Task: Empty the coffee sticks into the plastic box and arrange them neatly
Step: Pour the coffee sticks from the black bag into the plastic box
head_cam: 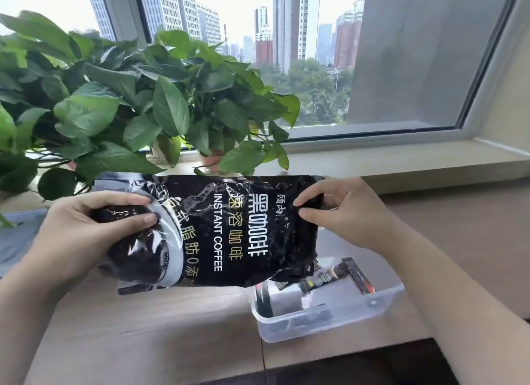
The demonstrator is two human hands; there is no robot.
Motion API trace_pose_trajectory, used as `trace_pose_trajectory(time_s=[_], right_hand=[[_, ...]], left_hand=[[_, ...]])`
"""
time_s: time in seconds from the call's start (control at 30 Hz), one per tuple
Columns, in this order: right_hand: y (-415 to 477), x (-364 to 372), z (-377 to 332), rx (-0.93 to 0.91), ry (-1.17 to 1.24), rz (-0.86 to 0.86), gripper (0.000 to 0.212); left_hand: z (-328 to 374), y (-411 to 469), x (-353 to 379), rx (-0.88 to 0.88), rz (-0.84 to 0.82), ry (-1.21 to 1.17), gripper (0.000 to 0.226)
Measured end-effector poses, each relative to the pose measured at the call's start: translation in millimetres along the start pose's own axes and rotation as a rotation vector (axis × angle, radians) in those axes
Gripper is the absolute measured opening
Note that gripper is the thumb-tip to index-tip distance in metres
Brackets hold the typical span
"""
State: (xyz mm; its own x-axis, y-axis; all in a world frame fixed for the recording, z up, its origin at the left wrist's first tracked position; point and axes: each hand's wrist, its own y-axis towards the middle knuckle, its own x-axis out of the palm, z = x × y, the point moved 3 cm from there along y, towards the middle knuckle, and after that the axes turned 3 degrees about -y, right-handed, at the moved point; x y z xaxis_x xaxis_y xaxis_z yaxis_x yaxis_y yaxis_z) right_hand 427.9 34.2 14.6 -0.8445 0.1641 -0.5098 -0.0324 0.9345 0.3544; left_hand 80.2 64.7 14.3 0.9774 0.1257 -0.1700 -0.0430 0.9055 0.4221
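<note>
Only two hands and forearms of the person were in view, and all of it was bare. The left hand (77,227) and right hand (344,212) had slim fingers, and the fingernails (149,219) were cut short and rounded with a plain, natural finish. The left forearm (28,313) and right forearm (459,298) were smooth and uncovered right up to the picture's edges.

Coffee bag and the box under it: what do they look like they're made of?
The coffee bag looks like glossy plastic or foil-laminate film: it crinkles and throws sharp highlights. The plastic box looks like clear, slightly frosted rigid plastic: coffee sticks show dimly through its wall.
</note>
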Motion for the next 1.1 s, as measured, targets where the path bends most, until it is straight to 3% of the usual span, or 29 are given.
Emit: trace_pose_trajectory(time_s=[0.27, 0.47, 0.73, 0.93, 1.1], right_hand=[[-6, -4, 1, 0.052, 0.090, 0.072, 0.016], [-9, -4, -5, 0.046, 0.060, 0.043, 0.011], [-16, -2, -6, 0.060, 0.034, 0.063, 0.012], [-17, 1, -12, 0.029, 0.021, 0.076, 0.012], [-16, 8, -14, -0.055, 0.005, 0.135, 0.015]], left_hand=[[5, 8, -8, 0.006, -0.013, 0.010, 0.028], [3, 12, -18, -0.037, -0.009, 0.022, 0.043], [4, 16, -20, -0.012, -0.023, 0.052, 0.043], [0, 15, -29, 0.006, -0.021, 0.073, 0.048], [-5, 14, -35, -0.003, -0.034, 0.053, 0.039]])
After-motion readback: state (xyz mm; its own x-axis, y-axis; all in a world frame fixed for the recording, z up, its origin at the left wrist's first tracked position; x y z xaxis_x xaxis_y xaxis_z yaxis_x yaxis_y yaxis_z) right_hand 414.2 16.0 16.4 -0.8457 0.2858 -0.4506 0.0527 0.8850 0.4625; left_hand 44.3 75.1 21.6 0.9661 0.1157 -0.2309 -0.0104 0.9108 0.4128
